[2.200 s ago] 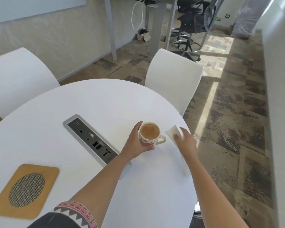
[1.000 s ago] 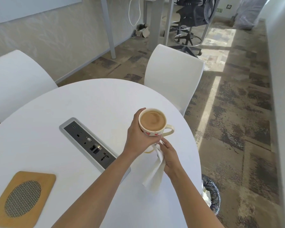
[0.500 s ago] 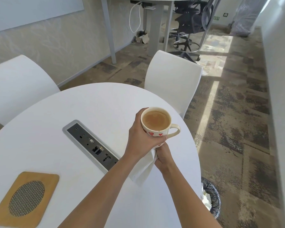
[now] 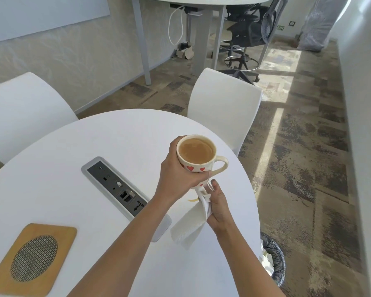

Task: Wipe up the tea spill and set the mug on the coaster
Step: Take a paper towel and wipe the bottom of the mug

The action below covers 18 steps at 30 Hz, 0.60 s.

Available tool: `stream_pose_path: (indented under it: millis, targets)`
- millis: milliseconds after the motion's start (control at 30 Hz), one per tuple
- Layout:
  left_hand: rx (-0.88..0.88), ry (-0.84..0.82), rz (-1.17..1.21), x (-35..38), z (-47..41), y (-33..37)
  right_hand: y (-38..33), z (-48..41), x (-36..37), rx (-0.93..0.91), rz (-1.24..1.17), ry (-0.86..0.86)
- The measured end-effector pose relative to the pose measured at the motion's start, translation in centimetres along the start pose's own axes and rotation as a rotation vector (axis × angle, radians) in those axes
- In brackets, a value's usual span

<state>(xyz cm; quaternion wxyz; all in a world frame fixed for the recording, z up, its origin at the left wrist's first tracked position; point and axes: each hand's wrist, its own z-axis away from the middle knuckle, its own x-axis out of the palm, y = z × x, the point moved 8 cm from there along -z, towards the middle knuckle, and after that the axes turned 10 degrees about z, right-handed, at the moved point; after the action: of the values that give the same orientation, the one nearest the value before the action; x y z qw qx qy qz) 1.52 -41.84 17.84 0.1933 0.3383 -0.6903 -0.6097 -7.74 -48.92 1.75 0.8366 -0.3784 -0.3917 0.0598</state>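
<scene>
My left hand (image 4: 178,174) grips a white mug (image 4: 198,154) with red hearts, full of milky tea, and holds it lifted above the white round table (image 4: 94,142). Just below it my right hand (image 4: 217,205) holds a white paper tissue (image 4: 191,224) pressed up against the mug's underside. A thin brown ring of spilled tea (image 4: 192,200) shows on the table under the mug. The wooden coaster (image 4: 31,258) with a round mesh centre lies at the near left of the table.
A grey power socket panel (image 4: 120,189) is set into the table between the coaster and the mug. White chairs stand at the far side (image 4: 223,108) and at the left (image 4: 24,112). A waste bin (image 4: 273,262) sits on the floor by the table's right edge.
My left hand lifted the mug off the table. My right hand brought the tissue from the mug's right side to under its base, uncovering a tea ring on the table.
</scene>
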Motion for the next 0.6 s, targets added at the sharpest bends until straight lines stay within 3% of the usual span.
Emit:
stream_pose_path:
  millis: [267,600]
  targets:
    - [0.017,-0.006,0.011,0.5,0.8,0.8,-2.0,-0.5,1.7,-0.121,0.026,0.038]
    - [0.046,0.024,0.007,1.0,1.1,1.6,-2.3,-0.2,5.9,-0.249,0.093,-0.200]
